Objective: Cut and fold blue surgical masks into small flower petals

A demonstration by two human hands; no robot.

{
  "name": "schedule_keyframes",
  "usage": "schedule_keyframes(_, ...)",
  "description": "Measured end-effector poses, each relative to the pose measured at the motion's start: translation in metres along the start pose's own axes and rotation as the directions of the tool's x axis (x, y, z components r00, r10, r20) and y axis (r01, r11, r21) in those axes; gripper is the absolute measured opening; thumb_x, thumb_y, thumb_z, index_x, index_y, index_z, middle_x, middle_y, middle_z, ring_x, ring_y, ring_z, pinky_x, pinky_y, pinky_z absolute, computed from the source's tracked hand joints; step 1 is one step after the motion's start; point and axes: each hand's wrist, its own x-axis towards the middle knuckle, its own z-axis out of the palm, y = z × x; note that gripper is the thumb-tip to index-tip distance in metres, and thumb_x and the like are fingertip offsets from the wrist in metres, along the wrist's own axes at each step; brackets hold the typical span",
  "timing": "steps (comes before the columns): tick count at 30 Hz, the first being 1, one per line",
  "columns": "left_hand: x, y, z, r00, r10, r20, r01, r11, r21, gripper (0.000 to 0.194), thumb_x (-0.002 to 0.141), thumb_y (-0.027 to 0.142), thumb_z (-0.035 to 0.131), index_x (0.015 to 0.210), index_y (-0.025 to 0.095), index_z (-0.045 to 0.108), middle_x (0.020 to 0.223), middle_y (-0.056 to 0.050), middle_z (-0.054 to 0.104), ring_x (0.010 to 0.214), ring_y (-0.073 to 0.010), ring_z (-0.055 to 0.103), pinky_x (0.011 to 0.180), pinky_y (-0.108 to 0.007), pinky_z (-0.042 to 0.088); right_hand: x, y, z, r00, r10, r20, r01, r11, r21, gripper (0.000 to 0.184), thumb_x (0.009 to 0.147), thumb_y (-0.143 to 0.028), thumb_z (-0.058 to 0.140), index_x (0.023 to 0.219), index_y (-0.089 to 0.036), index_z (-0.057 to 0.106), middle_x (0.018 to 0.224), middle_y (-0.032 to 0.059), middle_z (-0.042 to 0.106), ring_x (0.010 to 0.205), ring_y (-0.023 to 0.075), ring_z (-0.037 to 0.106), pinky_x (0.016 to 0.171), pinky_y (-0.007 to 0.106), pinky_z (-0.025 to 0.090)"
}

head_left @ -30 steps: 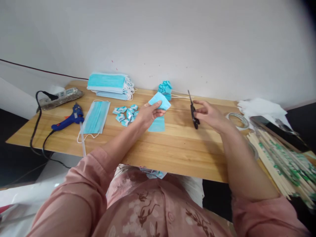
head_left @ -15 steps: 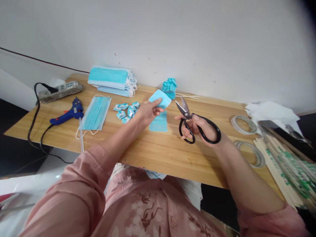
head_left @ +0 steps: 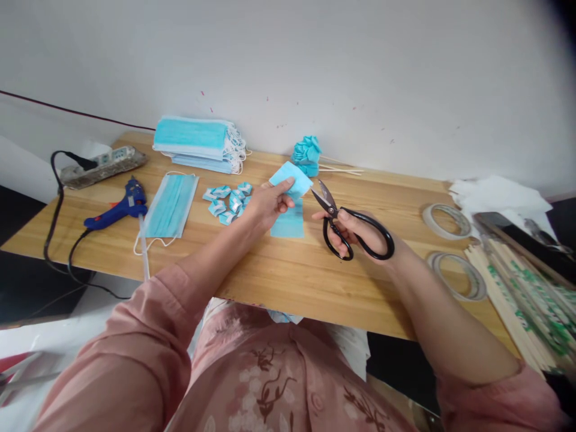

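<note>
You pinch a flat, light-blue fabric piece (head_left: 296,178) in your left hand (head_left: 271,201), your right hand (head_left: 355,227) gripping black-handled metal scissors (head_left: 332,211), 2 blades (head_left: 324,198) parted beside it.

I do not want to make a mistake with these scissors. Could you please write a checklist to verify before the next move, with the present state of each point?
1. Blue piece held in the left grip: ok, pinched under the thumb.
2. Scissors held in the right grip: ok.
3. Blades parted: ok, tips pointing toward the blue piece.
4. Left fingers outside the blades' gap: ok.
5. Second blue piece away from the blades: ok, it lies on the table.
6. Glue gun cool: cannot tell.
</note>
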Motion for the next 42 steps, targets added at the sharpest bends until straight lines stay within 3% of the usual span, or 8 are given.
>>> schedule_keyframes(6, -0.001, 0.001, 0.001, 1.000, 0.007, -0.006, -0.007, 1.000, 0.005, 0.035, 0.098, 0.023, 0.066, 0.065, 0.016, 0.056, 0.043, 0.002, 0.055, 0.038, -0.0060, 0.048, 0.040, -0.017, 0.030, 0.000, 0.002, -0.001, 1.000, -0.002, -0.004, 0.002, 1.000, -0.010, 0.068, 0.085, -0.076, 0.067, 0.118, -0.017, 0.071, 0.063, -0.0020, 0.057, 0.048, 0.0129, 0.053, 0.043, 0.027, 0.045)
schedule_keyframes(17, 0.000, 0.001, 0.000, 1.000, 0.025, -0.005, -0.025, 1.000, -0.005, 0.037, 0.096, 0.025, 0.071, 0.064, 0.017, 0.054, 0.043, 0.003, 0.054, 0.037, -0.0052, 0.048, 0.039, -0.016, 0.030, -0.001, 0.001, -0.001, 1.000, -0.020, 0.007, 0.020, 1.000, -0.009, 0.069, 0.084, -0.078, 0.067, 0.116, -0.016, 0.070, 0.062, -0.0028, 0.056, 0.048, 0.0126, 0.053, 0.043, 0.026, 0.045)
schedule_keyframes(28, -0.002, 0.001, 0.000, 1.000, 0.024, 0.005, -0.024, 0.999, -0.027, 0.035, 0.099, 0.019, 0.065, 0.066, 0.015, 0.056, 0.044, 0.003, 0.055, 0.036, -0.0051, 0.049, 0.039, -0.016, 0.029, -0.001, 0.002, -0.002, 1.000, -0.020, 0.009, 0.020, 1.000, -0.016, 0.071, 0.086, -0.076, 0.066, 0.121, -0.014, 0.069, 0.065, -0.0020, 0.057, 0.049, 0.0116, 0.053, 0.044, 0.025, 0.046)
schedule_keyframes(36, -0.007, 0.006, 0.005, 0.999, 0.008, 0.032, -0.009, 0.999, 0.043, 0.035, 0.101, 0.020, 0.061, 0.066, 0.015, 0.056, 0.042, 0.001, 0.057, 0.032, -0.0054, 0.044, 0.038, -0.017, 0.028, -0.001, 0.001, -0.002, 0.999, -0.033, 0.015, 0.034, 0.999, -0.010, 0.069, 0.087, -0.075, 0.066, 0.120, -0.014, 0.070, 0.065, -0.0019, 0.058, 0.049, 0.0114, 0.053, 0.044, 0.025, 0.048)
schedule_keyframes(42, -0.010, 0.004, 0.009, 0.998, 0.041, 0.038, -0.043, 0.997, 0.066, 0.026, 0.095, 0.022, 0.071, 0.072, 0.013, 0.063, 0.045, 0.002, 0.059, 0.034, -0.0059, 0.049, 0.038, -0.018, 0.031, 0.000, 0.001, -0.002, 1.000, -0.022, 0.011, 0.022, 1.000, -0.009, 0.076, 0.082, -0.079, 0.068, 0.119, -0.013, 0.070, 0.063, -0.0024, 0.057, 0.048, 0.0115, 0.053, 0.042, 0.025, 0.046)
